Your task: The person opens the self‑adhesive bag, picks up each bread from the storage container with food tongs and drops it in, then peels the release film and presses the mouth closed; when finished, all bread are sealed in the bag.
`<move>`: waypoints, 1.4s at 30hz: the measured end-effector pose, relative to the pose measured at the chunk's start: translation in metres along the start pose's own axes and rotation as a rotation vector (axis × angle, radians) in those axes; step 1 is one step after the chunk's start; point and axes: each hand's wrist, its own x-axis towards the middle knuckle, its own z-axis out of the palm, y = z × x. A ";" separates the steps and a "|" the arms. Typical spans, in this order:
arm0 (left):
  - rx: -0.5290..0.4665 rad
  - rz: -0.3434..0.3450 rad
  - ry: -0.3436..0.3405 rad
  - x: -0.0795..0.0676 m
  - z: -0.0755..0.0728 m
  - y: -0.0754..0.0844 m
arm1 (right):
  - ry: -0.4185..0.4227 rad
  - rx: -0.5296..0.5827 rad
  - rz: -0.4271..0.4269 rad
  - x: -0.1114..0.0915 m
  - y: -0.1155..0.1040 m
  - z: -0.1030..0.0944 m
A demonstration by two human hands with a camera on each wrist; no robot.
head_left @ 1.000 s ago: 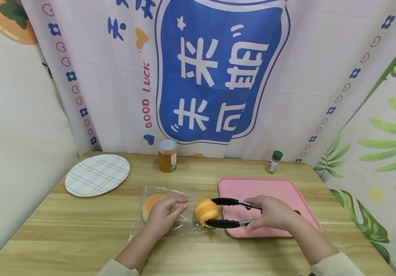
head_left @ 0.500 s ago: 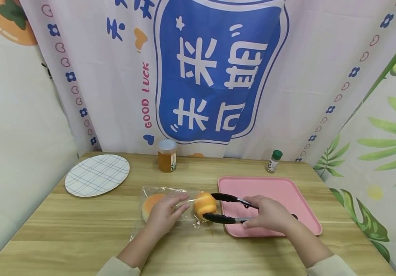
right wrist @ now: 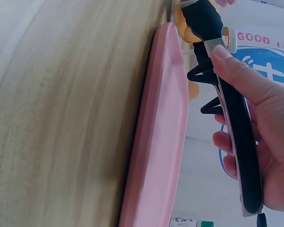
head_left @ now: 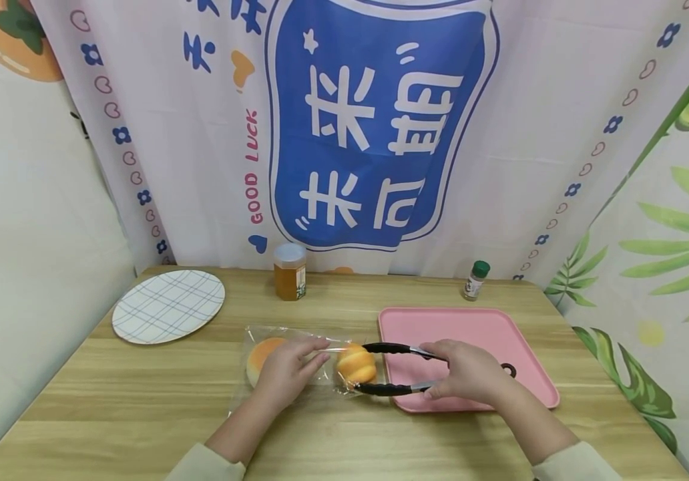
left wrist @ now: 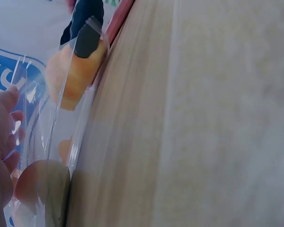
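My left hand (head_left: 287, 375) pinches the edge of a clear plastic bag (left wrist: 40, 120) between thumb and fingers, lifting its upper layer. Inside that bag lies a round golden-topped bun (head_left: 262, 355), partly hidden behind the hand. My right hand (head_left: 475, 375) grips black-tipped metal tongs (right wrist: 239, 142) around their two arms. Between the tong tips is a ridged orange-yellow bread roll (head_left: 356, 366), at the bag's right end. In the left wrist view, clear film overlaps part of the roll and one tong tip.
Under the right hand and tongs lies a pink tray (head_left: 449, 324). A checked oval plate (head_left: 167, 307) is at the back left. Along the back stand a jar of amber contents (head_left: 289, 284) and a small green-capped seasoning bottle (head_left: 475, 284). A printed curtain hangs behind the table.
The roll first rose slightly, then came down and shifted a little left in the tongs at the bag's end. The left hand has barely moved, still pinching the bag.
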 end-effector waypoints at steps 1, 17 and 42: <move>0.000 -0.007 -0.004 0.000 0.000 0.000 | 0.000 -0.004 -0.007 0.001 0.000 -0.001; -0.014 -0.003 0.026 -0.002 -0.002 -0.002 | -0.065 0.125 0.005 -0.003 0.008 -0.015; -0.057 0.018 0.014 -0.004 -0.002 -0.001 | -0.113 0.232 0.002 0.018 -0.021 0.014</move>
